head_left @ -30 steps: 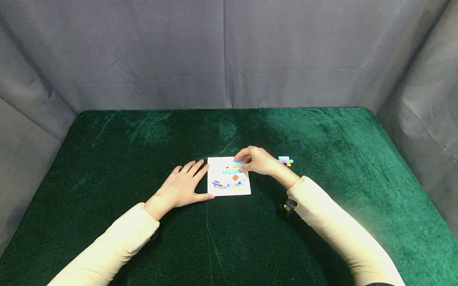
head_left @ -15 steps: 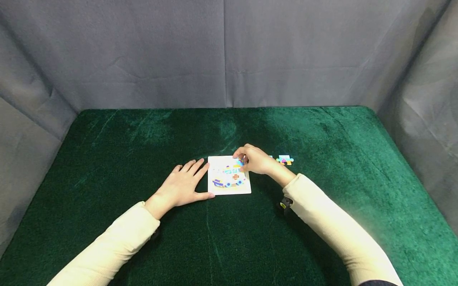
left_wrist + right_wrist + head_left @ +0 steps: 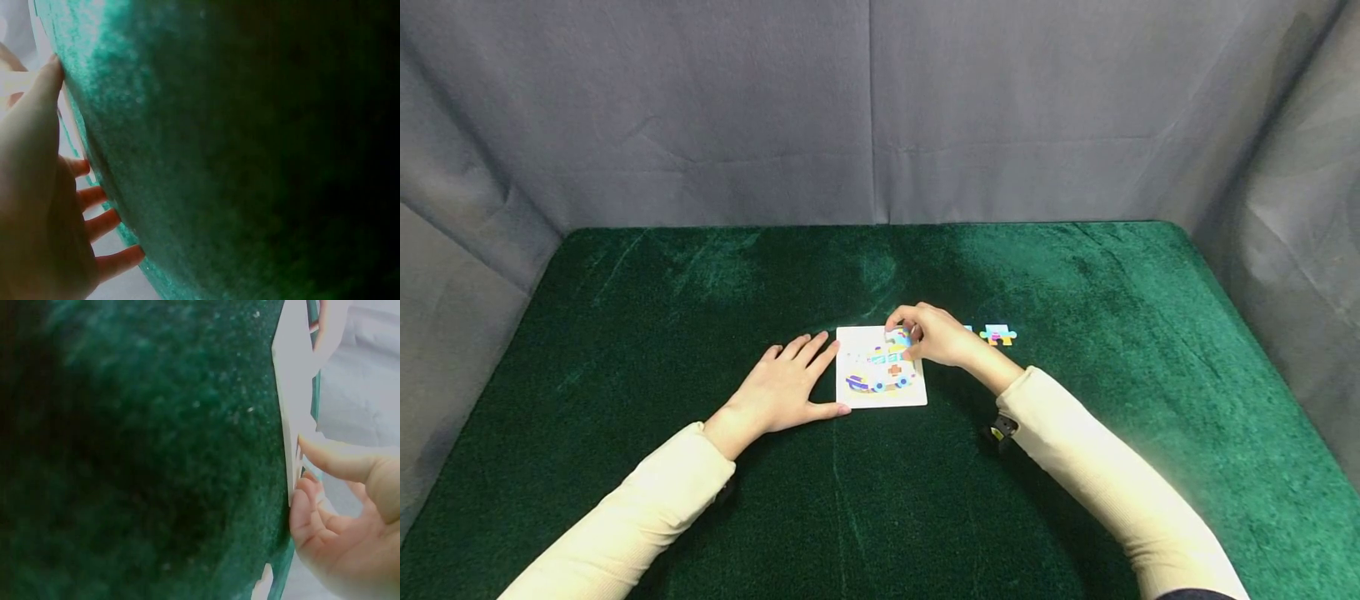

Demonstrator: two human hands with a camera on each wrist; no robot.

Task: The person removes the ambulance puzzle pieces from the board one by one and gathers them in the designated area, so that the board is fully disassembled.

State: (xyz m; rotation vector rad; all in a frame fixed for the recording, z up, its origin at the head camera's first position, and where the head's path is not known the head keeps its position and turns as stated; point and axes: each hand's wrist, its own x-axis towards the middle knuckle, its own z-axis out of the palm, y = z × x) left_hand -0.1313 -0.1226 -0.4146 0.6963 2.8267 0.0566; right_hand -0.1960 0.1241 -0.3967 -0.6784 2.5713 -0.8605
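Observation:
A square white jigsaw board (image 3: 856, 337) with a colourful vehicle picture lies on the green cloth in the head view. My left hand (image 3: 781, 389) lies flat with fingers spread at its left side, thumb on the near left corner and index fingertip at the edge. At the far right corner, my right hand (image 3: 938, 335) pinches a blue-and-white puzzle piece (image 3: 896, 335) low over the board, its fingers covering part of it. The right wrist view has the thumb (image 3: 337, 459) and fingers close against the board's edge (image 3: 289, 419).
Right of the board lies a loose puzzle piece (image 3: 997, 335) in several colours. Another puzzle piece (image 3: 967, 328) shows partly behind the right hand. Green velvety cloth (image 3: 715, 292) covers the table, with grey curtains (image 3: 715, 117) behind and at the sides.
My right hand has shifted slightly left and away, and the pinched piece has turned from tilted to flatter over the board. A second loose piece has come into view. The left hand stays put.

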